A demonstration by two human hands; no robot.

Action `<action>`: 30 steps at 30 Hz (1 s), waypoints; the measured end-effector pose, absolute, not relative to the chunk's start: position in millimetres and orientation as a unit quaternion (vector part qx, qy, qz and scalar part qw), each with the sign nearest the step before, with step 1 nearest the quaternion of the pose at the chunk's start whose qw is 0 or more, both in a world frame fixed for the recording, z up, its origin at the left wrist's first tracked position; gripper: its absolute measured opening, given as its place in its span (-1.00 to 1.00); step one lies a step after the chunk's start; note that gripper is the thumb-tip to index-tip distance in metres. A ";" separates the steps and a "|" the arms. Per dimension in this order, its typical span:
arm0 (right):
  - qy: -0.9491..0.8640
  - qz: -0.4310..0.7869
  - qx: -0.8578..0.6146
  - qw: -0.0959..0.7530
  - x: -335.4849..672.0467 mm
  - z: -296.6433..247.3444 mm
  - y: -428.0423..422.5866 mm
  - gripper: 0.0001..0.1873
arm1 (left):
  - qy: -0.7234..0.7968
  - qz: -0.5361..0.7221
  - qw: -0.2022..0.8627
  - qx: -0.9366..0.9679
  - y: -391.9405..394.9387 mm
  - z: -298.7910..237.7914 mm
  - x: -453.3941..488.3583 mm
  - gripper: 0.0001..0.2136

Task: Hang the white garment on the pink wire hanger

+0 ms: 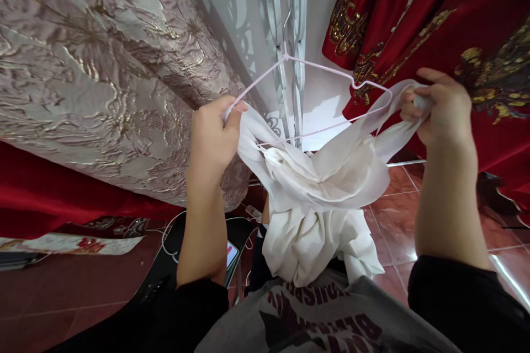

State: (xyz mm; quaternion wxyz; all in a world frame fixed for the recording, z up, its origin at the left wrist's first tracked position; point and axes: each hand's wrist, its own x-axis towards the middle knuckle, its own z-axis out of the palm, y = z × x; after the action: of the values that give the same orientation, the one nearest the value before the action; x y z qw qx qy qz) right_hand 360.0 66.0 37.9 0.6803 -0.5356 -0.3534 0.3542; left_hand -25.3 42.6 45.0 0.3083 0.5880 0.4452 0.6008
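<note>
A white sheer garment hangs in folds between my hands, its lower part gathered near my lap. My left hand is closed around the left end of a pale pink clothes hanger together with the garment's left shoulder. The hanger's metal hook points up and away from me. At the right, my right hand pinches the garment's other shoulder, pulled out past the hanger's right end. That end shows inside or behind the sheer cloth; which one I cannot tell.
Textured pinkish-gold fabric hangs close on the left. Red cloth with gold embroidery hangs on the right. White metal bars stand behind the hanger. Below left, a phone lies on a black seat. The floor has red tiles.
</note>
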 end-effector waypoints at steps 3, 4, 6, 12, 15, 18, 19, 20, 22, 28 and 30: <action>-0.411 0.361 -0.530 0.648 343.3 72.3 64.9 -0.56 | 0.447 0.588 0.300 0.604 42.5 44.1 -24.7 -0.89; -0.440 0.366 -0.524 0.631 335.0 81.1 63.0 -0.56 | 0.453 0.576 0.285 0.618 42.6 43.4 -24.3 -0.90; -0.484 0.372 -0.529 0.590 319.8 93.0 60.9 -0.58 | 0.468 0.555 0.256 0.639 42.9 42.2 -24.0 -0.90; -0.444 0.324 -0.612 0.568 320.3 87.2 81.7 -0.60 | 0.448 0.546 0.196 0.681 41.9 42.9 -28.1 -0.92; -0.410 0.317 -0.647 0.560 335.0 80.2 90.6 -0.61 | 0.460 0.548 0.195 0.671 40.8 45.2 -28.1 -0.91; -0.444 0.321 -0.636 0.543 334.2 84.7 86.3 -0.60 | 0.467 0.584 0.273 0.605 40.7 45.6 -24.6 -0.89; -0.464 0.324 -0.623 0.540 329.2 88.5 82.1 -0.58 | 0.461 0.598 0.307 0.580 41.0 44.8 -22.8 -0.88; -0.481 0.328 -0.610 0.537 322.2 92.8 76.9 -0.55 | 0.453 0.607 0.332 0.562 41.2 43.7 -20.9 -0.86; -0.520 0.348 -0.575 0.527 305.1 100.2 65.4 -0.54 | 0.444 0.607 0.349 0.559 41.5 41.4 -17.3 -0.85; -0.618 0.354 -0.521 0.471 275.4 92.6 39.6 -0.74 | 0.498 0.503 0.228 0.669 42.5 55.3 -18.0 -0.75; -0.643 0.292 -0.548 0.448 277.3 86.7 36.9 -0.74 | 0.508 0.447 0.225 0.701 47.1 65.6 -22.8 -0.66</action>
State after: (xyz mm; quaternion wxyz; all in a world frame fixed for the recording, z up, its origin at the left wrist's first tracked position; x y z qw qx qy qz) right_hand 277.3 36.9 86.7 0.4476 -0.5483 -0.6431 0.2922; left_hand -22.8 47.1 65.6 0.2250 0.7007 0.5082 0.4473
